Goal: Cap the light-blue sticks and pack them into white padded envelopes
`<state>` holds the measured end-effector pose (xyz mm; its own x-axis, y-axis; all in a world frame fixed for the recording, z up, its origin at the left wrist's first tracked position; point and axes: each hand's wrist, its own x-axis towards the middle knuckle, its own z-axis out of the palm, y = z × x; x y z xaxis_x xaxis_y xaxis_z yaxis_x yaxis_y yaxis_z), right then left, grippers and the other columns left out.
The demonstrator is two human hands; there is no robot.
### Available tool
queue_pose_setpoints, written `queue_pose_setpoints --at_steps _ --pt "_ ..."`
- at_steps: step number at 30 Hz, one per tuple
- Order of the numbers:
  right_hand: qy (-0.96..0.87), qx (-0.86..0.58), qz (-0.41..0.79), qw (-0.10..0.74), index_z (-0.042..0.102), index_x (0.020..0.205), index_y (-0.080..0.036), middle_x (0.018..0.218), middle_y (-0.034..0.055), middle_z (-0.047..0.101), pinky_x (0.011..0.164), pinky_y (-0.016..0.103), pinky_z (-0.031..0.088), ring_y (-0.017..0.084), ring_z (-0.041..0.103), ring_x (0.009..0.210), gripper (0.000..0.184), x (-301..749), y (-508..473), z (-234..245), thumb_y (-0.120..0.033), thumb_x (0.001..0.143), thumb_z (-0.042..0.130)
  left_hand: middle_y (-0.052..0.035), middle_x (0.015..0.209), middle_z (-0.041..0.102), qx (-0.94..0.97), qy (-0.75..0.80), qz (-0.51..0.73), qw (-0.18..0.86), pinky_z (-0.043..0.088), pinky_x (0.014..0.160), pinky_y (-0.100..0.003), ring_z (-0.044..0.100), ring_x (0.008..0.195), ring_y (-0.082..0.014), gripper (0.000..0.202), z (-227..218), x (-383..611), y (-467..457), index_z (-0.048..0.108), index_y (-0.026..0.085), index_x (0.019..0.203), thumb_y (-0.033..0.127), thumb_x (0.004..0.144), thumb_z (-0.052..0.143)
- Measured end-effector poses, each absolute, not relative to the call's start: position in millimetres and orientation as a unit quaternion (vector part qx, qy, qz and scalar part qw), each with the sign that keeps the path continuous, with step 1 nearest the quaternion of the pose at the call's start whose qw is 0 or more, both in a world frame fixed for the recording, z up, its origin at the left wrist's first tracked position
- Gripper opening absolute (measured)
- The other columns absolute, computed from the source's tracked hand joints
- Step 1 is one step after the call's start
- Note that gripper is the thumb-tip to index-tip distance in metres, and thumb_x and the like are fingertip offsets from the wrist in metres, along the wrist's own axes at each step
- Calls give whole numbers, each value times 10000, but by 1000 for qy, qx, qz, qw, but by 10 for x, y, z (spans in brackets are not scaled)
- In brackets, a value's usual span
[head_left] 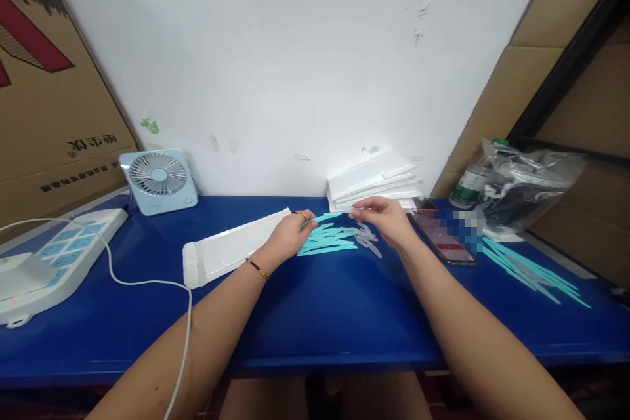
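Note:
My left hand (290, 236) pinches a slim turquoise eyebrow razor (328, 216), its tip pointing right. Facing it, my right hand (381, 218) is closed at the fingertips on a small clear plastic cap (352, 211), close to the razor's tip; fine detail is too small to tell. Below both hands lies a loose pile of turquoise eyebrow razors (327, 243) on the blue table. Several translucent caps (368, 241) lie just right of that pile. A white padded mailing bag (221, 249) rests flat beneath and left of my left hand.
White packets (371, 180) are stacked against the wall. Right are a phone (447, 239), more turquoise razors (536, 269), a bottle (467, 187) and a plastic bag (531, 184). Left stand a small fan (160, 180) and a power strip (93, 246); a white cable (147, 282) crosses my left forearm.

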<state>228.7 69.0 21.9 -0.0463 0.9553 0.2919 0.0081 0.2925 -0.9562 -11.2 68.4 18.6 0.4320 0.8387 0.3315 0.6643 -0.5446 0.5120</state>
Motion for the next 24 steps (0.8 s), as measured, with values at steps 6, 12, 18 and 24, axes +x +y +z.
queue_pose_setpoints --at_steps 6,12,18,24 --pt "-597 -420 444 520 693 819 -149 699 61 723 694 331 525 204 682 700 353 2229 693 162 -342 549 813 12 748 583 834 442 283 172 379 654 -254 547 730 -152 260 175 -100 664 552 207 843 374 901 362" --pt "-592 -418 422 545 685 814 -156 685 54 716 700 328 523 201 683 706 312 2305 699 198 -338 584 792 8 755 595 824 455 288 177 384 656 -259 549 723 -155 270 182 -110 678 551 203 823 384 895 364" --pt "-601 -416 451 513 682 817 -162 692 46 716 711 336 527 206 685 712 329 2201 658 189 -334 562 801 1 771 604 828 452 275 185 400 672 -262 552 734 -159 273 192 -95 658 566 201 851 388 888 372" --pt "-668 -440 410 438 661 848 -157 695 35 699 643 290 509 185 665 679 295 2168 618 206 -333 627 745 -10 803 612 849 422 261 184 421 699 -263 561 779 -163 290 152 -31 608 585 203 876 387 905 363"
